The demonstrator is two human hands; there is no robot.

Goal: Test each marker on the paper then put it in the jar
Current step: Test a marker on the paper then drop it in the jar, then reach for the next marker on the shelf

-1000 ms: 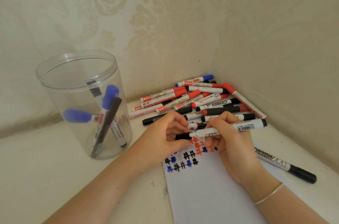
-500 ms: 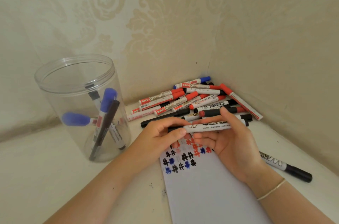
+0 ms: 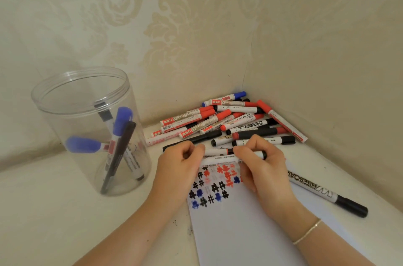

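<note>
Gripping one marker [image 3: 220, 158] level above the far edge of the paper [image 3: 246, 231], the left hand [image 3: 182, 165] and right hand [image 3: 261, 164] each curl round an end. It looks light, rigid and smooth; the barrel suits a firm hold. Fingers hide its cap and tip.
</note>
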